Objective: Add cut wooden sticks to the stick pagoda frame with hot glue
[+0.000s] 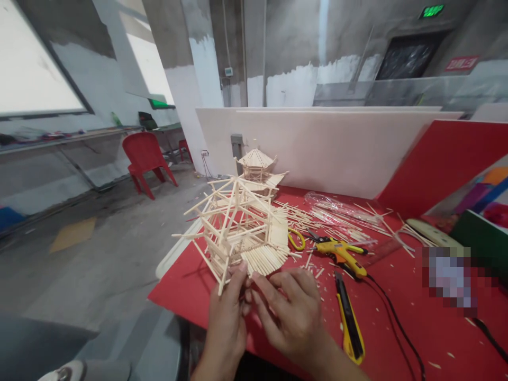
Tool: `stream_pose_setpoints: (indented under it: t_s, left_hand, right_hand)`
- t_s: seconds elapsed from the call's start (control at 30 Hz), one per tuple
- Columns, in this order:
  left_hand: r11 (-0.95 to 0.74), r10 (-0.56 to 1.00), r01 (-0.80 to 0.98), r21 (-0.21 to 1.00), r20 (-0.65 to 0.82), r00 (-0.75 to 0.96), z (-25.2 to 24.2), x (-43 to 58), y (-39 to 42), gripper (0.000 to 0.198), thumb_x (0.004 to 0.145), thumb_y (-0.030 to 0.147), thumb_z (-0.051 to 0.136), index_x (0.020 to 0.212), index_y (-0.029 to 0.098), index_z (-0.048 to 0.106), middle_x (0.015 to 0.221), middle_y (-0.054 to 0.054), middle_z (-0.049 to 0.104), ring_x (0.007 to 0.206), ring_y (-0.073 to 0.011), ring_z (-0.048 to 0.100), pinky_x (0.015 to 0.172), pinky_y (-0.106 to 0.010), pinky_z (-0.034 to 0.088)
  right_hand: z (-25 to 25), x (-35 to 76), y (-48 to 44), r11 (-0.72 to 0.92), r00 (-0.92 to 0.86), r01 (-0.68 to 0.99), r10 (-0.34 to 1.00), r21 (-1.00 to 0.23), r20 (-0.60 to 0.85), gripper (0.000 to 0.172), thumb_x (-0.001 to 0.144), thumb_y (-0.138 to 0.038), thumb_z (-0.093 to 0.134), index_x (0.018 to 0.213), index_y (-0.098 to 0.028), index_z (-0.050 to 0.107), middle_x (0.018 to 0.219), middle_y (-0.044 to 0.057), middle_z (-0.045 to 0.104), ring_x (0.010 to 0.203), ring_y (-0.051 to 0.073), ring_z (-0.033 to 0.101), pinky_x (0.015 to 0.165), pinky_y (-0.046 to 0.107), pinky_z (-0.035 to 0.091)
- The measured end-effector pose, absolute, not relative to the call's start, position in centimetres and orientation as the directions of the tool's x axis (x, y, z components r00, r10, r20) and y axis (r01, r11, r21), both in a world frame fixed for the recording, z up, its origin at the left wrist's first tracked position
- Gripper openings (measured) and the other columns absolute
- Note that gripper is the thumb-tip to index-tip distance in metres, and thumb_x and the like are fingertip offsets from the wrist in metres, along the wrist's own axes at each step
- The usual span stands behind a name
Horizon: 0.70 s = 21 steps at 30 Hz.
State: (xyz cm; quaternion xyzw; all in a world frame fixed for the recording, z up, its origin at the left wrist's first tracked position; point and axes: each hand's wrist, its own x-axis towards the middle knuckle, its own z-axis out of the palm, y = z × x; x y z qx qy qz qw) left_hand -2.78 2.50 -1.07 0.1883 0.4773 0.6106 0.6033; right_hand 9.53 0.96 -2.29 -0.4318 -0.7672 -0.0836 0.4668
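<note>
A pavilion model made of thin wooden sticks (pixel 237 211) stands at the near left corner of the red table, its frame bare on the left. Sticks laid side by side form a fanned roof panel (pixel 268 259) on its near right side. My left hand (pixel 230 309) is closed at the panel's lower edge, thumb and fingers pinching the model there. Beside it, my right hand (pixel 291 301) is closed too, its fingertips pinched around the pale end of a wooden stick. The fingers hide most of that stick.
A finished-looking stick pavilion (pixel 256 164) stands behind. To the right lie yellow-handled scissors (pixel 297 239), a yellow glue gun (pixel 341 255) with a black cord, a box cutter (pixel 349 320) and loose sticks (pixel 337 217) in plastic wrap. White boards (pixel 317 148) rise at the back; a red chair (pixel 146 159) stands left.
</note>
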Motion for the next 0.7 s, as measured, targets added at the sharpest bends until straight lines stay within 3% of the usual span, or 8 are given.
stream_pose_setpoints:
  t_s: [0.13, 0.23, 0.4, 0.5, 0.6, 0.7]
  left_hand:
    - [0.221, 0.908, -0.551, 0.805, -0.376, -0.186, -1.9, -3.4, 1.2, 0.035, 0.065, 0.042, 0.084, 0.081, 0.017, 0.065, 0.063, 0.004, 0.061, 0.048, -0.0064, 0.051, 0.040, -0.015, 0.036]
    - [0.238, 0.893, -0.557, 0.796, -0.405, -0.198, -3.0, -3.8, -0.1, 0.040, 0.063, 0.045, 0.084, 0.088, 0.017, 0.070, 0.067, 0.003, 0.064, 0.052, -0.0075, 0.054, 0.045, -0.016, 0.043]
    - [0.300, 0.869, -0.565, 0.769, -0.464, -0.169, -4.5, -2.8, -1.4, 0.036, 0.058, 0.042, 0.086, 0.079, 0.017, 0.072, 0.063, 0.002, 0.064, 0.052, -0.0077, 0.054, 0.049, -0.016, 0.045]
    - [0.346, 0.873, -0.490, 0.800, -0.466, -0.144, -4.9, -1.0, -1.1, 0.033, 0.057, 0.039, 0.086, 0.073, 0.016, 0.070, 0.059, 0.003, 0.062, 0.049, -0.0065, 0.052, 0.045, -0.014, 0.040]
    - [0.386, 0.889, -0.420, 0.821, -0.452, -0.067, -4.8, 1.3, -0.2, 0.032, 0.056, 0.037, 0.087, 0.070, 0.016, 0.067, 0.055, 0.004, 0.059, 0.043, -0.0049, 0.049, 0.041, -0.013, 0.033]
    - [0.395, 0.909, -0.349, 0.850, -0.416, 0.017, -4.7, 3.4, 0.7, 0.030, 0.060, 0.037, 0.085, 0.069, 0.016, 0.065, 0.053, 0.005, 0.057, 0.040, -0.0044, 0.045, 0.038, -0.013, 0.027]
  right_hand:
    - [-2.4, 10.3, -0.2, 0.623, -0.153, 0.725, 0.561, -0.293, 0.814, 0.037, 0.087, -0.020, 0.062, 0.124, -0.019, 0.061, 0.086, 0.005, 0.065, 0.077, 0.018, 0.055, 0.072, 0.037, 0.041]
    - [-2.8, 11.2, -1.0, 0.612, -0.132, 0.723, 0.580, -0.322, 0.804, 0.030, 0.087, -0.018, 0.062, 0.117, -0.018, 0.064, 0.083, 0.005, 0.064, 0.075, 0.018, 0.054, 0.071, 0.036, 0.042]
    - [-3.4, 14.1, -1.7, 0.567, -0.058, 0.683, 0.670, -0.460, 0.740, 0.018, 0.089, -0.016, 0.060, 0.105, -0.018, 0.067, 0.077, 0.004, 0.062, 0.070, 0.015, 0.055, 0.063, 0.027, 0.041]
    - [-3.1, 16.8, -1.4, 0.474, -0.109, 0.722, 0.798, -0.505, 0.593, 0.015, 0.093, -0.022, 0.055, 0.095, -0.021, 0.070, 0.076, 0.002, 0.062, 0.068, 0.013, 0.057, 0.062, 0.025, 0.041]
    - [-2.5, 19.9, -0.7, 0.375, -0.209, 0.810, 0.903, -0.451, 0.376, 0.016, 0.093, -0.023, 0.055, 0.092, -0.024, 0.071, 0.078, -0.001, 0.065, 0.069, 0.012, 0.060, 0.061, 0.023, 0.039]
    - [-2.2, 22.5, 0.2, 0.338, -0.254, 0.861, 0.933, -0.379, 0.256, 0.014, 0.089, -0.019, 0.060, 0.088, -0.025, 0.072, 0.079, -0.002, 0.068, 0.070, 0.012, 0.062, 0.060, 0.023, 0.037]
